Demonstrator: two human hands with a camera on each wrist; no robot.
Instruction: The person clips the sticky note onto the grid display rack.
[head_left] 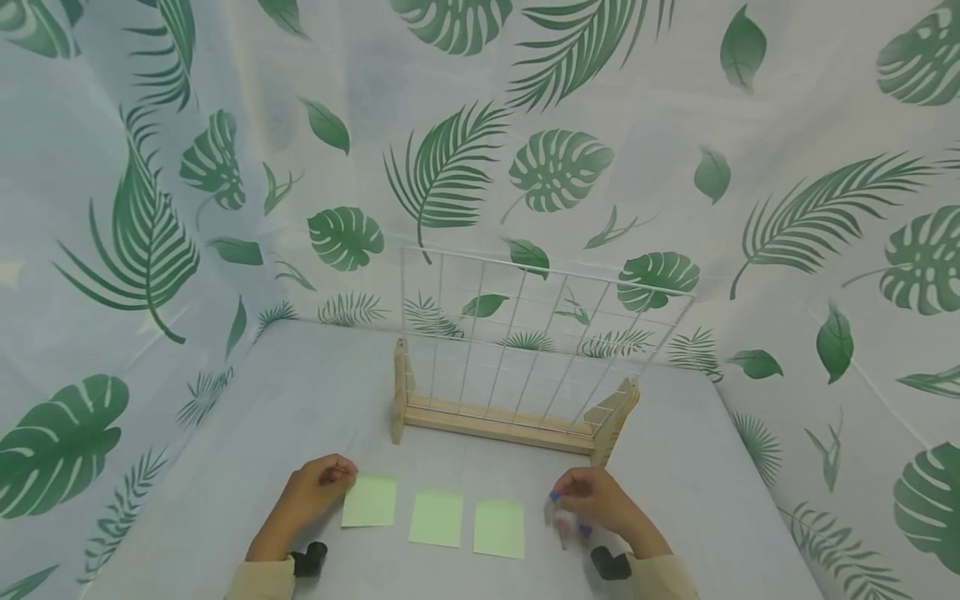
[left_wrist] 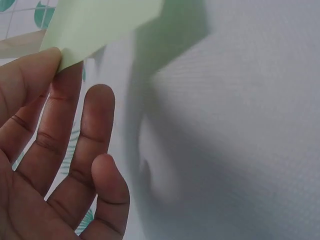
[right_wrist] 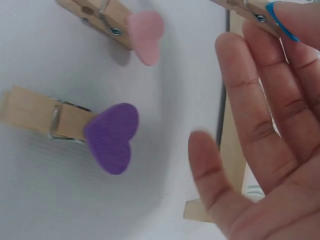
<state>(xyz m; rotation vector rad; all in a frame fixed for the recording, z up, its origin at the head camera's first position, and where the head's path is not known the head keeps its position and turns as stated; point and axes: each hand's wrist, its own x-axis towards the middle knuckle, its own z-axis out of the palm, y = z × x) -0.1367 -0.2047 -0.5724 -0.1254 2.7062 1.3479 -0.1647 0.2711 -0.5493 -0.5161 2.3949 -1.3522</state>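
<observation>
My left hand (head_left: 311,493) pinches the corner of the leftmost light green paper note (head_left: 370,501). In the left wrist view, that note (left_wrist: 102,25) tilts up off the surface between thumb and finger. Two more green notes, a middle one (head_left: 437,518) and a right one (head_left: 499,529), lie flat beside it. My right hand (head_left: 600,504) pinches a wooden clothespin (right_wrist: 260,14) with a blue ornament, partly hidden by the thumb. Near that hand lie a clothespin with a pink heart (right_wrist: 146,36) and another with a purple heart (right_wrist: 112,138).
Behind the notes stands a white wire grid (head_left: 517,333) in a wooden base (head_left: 495,427) with two side feet. A white cloth covers the table (head_left: 300,392). Leaf-printed sheets (head_left: 465,83) hang around it on the back and both sides.
</observation>
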